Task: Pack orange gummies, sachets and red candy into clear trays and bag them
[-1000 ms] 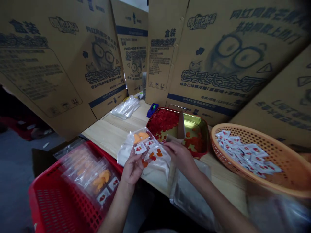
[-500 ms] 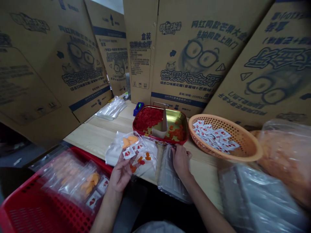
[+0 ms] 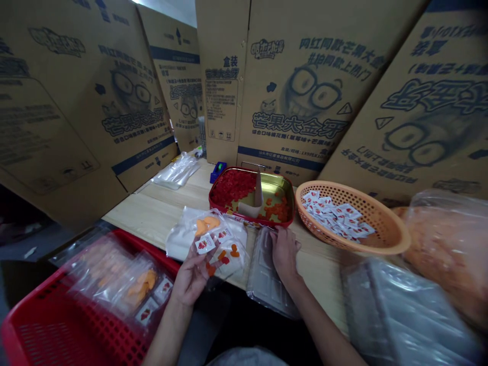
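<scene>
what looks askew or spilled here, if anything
Only the cardboard divider in the tin looks slightly odd: it's bent, one part standing upright, another folded out toward the red bits. I see no obvious spill or damage.

Printed cardboard cartons [image 3: 297, 112] rise before me, and I see a blue tape dispenser [image 3: 217, 173] on the counter [image 3: 147, 208].
</scene>
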The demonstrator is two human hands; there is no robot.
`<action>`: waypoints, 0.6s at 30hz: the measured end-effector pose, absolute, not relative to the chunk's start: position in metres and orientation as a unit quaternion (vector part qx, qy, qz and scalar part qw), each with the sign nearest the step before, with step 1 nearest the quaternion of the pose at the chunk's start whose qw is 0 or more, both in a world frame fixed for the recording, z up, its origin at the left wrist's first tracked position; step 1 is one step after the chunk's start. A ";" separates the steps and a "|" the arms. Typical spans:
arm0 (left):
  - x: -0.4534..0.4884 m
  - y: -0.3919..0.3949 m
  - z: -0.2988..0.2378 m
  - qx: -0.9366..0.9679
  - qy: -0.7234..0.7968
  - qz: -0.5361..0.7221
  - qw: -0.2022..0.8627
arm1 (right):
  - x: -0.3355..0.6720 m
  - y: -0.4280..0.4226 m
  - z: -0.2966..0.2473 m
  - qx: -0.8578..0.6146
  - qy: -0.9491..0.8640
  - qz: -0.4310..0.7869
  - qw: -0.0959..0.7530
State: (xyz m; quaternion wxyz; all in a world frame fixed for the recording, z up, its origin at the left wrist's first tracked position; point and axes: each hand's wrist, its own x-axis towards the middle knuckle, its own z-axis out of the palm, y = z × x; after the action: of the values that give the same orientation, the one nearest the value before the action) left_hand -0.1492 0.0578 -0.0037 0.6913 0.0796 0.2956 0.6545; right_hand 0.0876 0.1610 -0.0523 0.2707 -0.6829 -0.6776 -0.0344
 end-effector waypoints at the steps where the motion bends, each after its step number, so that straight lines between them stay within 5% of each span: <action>1: -0.149 0.057 -0.004 0.084 0.294 0.652 0.693 | 0.088 0.161 -0.050 -0.684 -0.675 -0.035 0.273; 8: -0.152 0.051 -0.010 0.102 0.292 0.625 0.716 | 0.100 0.167 -0.006 -0.649 -0.693 0.009 0.315; 12: -0.151 0.050 -0.011 0.111 0.298 0.616 0.721 | 0.093 0.169 0.030 -0.520 -0.756 0.171 0.358; 15: -0.146 0.049 -0.013 0.113 0.277 0.607 0.736 | 0.069 0.172 0.051 -0.440 -0.794 0.257 0.331; 18: -0.139 0.048 -0.015 0.103 0.255 0.601 0.750 | 0.029 0.176 0.061 -0.422 -0.847 0.178 0.271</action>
State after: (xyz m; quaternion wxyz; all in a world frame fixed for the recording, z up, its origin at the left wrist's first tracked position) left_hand -0.1389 0.0482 -0.0150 0.7501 0.1033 0.2549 0.6014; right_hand 0.0288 0.1759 0.0605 0.2706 -0.4218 -0.8469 0.1775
